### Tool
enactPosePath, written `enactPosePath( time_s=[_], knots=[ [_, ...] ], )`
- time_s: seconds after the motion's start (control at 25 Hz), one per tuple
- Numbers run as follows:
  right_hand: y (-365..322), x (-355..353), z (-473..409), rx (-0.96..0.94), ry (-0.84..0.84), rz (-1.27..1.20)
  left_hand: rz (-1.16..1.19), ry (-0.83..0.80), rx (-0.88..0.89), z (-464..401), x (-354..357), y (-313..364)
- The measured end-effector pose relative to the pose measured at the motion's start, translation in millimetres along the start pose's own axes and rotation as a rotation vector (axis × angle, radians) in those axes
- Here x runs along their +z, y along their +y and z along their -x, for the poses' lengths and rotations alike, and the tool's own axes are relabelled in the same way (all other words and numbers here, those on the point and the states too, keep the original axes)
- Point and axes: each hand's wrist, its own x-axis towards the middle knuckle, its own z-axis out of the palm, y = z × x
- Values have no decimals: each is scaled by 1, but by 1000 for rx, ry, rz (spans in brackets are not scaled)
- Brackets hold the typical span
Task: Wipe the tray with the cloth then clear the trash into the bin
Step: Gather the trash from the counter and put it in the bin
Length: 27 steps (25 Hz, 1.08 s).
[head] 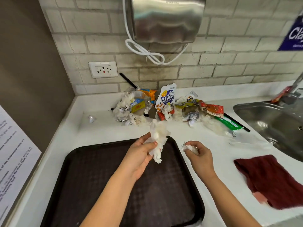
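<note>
gripping a big wad of crumpled white tissue in the left hand, fingers and thumb curled round its middle, raised just above the far edge of the dark brown tray. pinching a smaller scrap of tissue in the right hand, fingers curled over it, just off the tray's right rim above the white desk. tray lying flat at the near edge of the desk, both forearms crossing over it, surface bare. dark red cloth spread loose on the desk to the right of the tray, well apart from both hands, near the steel sink. heap of trash piled against the back of the desk below the tiled wall: a white and blue chip bag standing upright in the middle, crumpled tissues, clear plastic and yellow wrappers to its left, red and green wrappers to its right, a black straw leaning against the wall. one small foil scrap lying alone to the left of the heap. steel hand dryer mounted on the wall above with a looped white cord, a wall socket lower left. bin out of view.
</note>
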Motion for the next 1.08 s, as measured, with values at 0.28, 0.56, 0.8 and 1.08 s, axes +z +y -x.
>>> enactPosePath(
  time_s=[0.28,0.56,0.8,1.08],
  knots=[
    [1,-41,44,-29,9,-73,-27,-49,-34,57,26,-51],
    [28,-141,96,-9,63,-90,-92,-89,-79,119,91,-128],
    [106,-247,178,89,113,-96,-121,-34,-310,178,129,-265],
    [214,-304,247,573,189,-9,-218,142,-528,188,114,-379]
  ],
)
